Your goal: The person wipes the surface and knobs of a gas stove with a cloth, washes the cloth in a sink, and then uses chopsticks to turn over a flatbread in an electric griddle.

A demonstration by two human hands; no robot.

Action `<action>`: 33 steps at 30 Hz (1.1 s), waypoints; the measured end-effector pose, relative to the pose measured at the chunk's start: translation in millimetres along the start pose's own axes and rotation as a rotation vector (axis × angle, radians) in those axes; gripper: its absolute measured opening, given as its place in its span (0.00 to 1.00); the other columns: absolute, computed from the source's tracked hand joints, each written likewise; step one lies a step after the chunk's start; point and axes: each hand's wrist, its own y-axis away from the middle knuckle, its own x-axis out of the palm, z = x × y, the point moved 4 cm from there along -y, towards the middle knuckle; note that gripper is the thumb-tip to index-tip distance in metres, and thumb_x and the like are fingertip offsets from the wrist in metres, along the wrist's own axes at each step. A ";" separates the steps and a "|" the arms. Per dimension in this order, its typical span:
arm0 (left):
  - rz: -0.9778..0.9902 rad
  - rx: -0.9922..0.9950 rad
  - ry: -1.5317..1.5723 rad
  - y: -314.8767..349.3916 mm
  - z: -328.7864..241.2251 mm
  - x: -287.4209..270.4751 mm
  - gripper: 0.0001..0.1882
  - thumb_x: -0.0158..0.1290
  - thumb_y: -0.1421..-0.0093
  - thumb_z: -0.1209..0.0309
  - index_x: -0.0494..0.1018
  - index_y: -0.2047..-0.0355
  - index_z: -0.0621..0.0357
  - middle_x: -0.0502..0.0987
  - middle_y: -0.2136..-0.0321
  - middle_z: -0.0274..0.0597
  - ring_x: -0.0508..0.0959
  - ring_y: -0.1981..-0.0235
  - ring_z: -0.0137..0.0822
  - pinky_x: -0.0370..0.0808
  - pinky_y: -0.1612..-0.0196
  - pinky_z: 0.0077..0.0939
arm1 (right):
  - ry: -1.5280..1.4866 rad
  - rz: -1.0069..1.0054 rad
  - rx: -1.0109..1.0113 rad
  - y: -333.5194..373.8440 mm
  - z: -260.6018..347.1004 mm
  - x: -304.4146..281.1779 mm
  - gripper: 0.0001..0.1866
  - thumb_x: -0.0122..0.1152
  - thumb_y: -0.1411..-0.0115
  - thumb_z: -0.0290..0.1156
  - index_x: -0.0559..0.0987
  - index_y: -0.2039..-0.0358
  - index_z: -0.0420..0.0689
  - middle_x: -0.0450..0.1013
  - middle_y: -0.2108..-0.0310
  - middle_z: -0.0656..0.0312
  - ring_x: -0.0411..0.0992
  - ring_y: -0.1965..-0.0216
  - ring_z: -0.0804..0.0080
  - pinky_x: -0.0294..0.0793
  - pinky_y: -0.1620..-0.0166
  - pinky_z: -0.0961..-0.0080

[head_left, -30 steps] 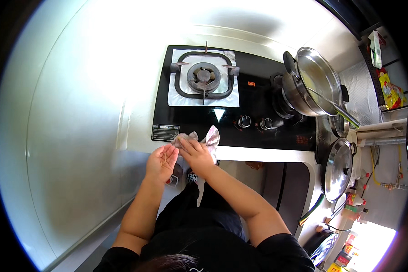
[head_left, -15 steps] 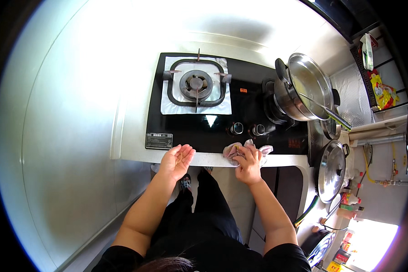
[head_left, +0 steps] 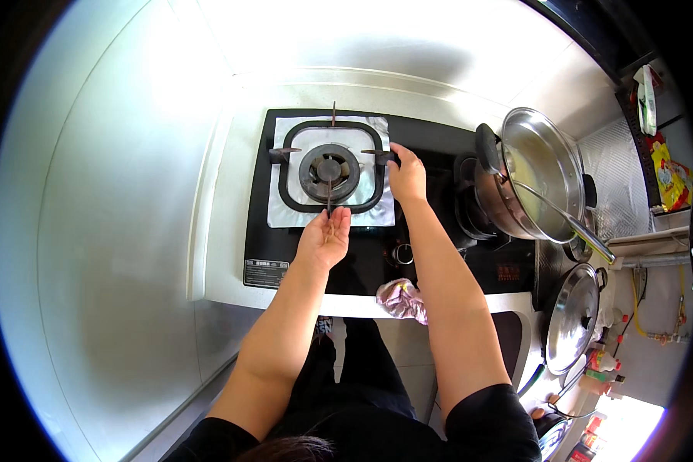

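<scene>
Two hands at pan support point(head_left: 330, 166) over left burner; we note left hand point(head_left: 325, 237) at near prong, fingers together, palm up, grip unclear. Right hand point(head_left: 406, 175) at right prong, fingers curled on it. Steel pot point(head_left: 533, 183) rightward holds pale liquid, ladle. Pink rag point(head_left: 403, 299) on stove edge.

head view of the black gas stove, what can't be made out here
- Right-hand burner, head view: hidden under the steel pot.
- Right hand fingertips at the black iron pan support: grip or mere touch, too small to tell.
- Left hand: palm faces away, so whether it holds the support's near prong is unclear.
- Stove knobs: partly behind the right forearm.
- Pink crumpled cloth: its lower part hangs past the counter edge.
</scene>
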 end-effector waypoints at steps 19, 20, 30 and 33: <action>-0.082 0.054 0.037 28.7 3.9 -18.2 0.10 0.46 0.37 0.73 0.72 0.72 0.67 0.78 0.73 0.44 0.80 0.67 0.39 0.81 0.63 0.26 | -0.068 0.032 0.017 17.2 20.1 -22.8 0.12 0.59 0.50 0.25 0.79 0.62 0.45 0.76 0.71 0.54 0.73 0.65 0.57 0.73 0.62 0.66; -0.074 0.045 0.032 28.1 3.0 -17.1 0.10 0.46 0.37 0.73 0.72 0.72 0.67 0.78 0.73 0.44 0.80 0.67 0.39 0.81 0.63 0.26 | -0.046 0.036 0.015 17.7 17.2 -21.4 0.12 0.59 0.49 0.25 0.79 0.62 0.45 0.76 0.71 0.54 0.74 0.65 0.56 0.73 0.62 0.66; -0.038 0.040 -0.005 22.7 5.1 -15.0 0.12 0.47 0.37 0.69 0.70 0.70 0.69 0.77 0.71 0.46 0.80 0.65 0.41 0.80 0.58 0.29 | 0.091 0.082 0.066 15.0 16.7 -20.2 0.17 0.59 0.48 0.27 0.75 0.55 0.44 0.75 0.66 0.50 0.72 0.61 0.52 0.72 0.57 0.62; -0.061 0.079 -0.080 30.0 6.8 -14.2 0.16 0.49 0.37 0.64 0.70 0.68 0.70 0.77 0.70 0.46 0.79 0.64 0.41 0.80 0.58 0.28 | 0.090 -0.118 -0.151 34.1 46.2 -55.8 0.21 0.59 0.49 0.26 0.72 0.52 0.41 0.73 0.59 0.49 0.70 0.56 0.50 0.69 0.51 0.61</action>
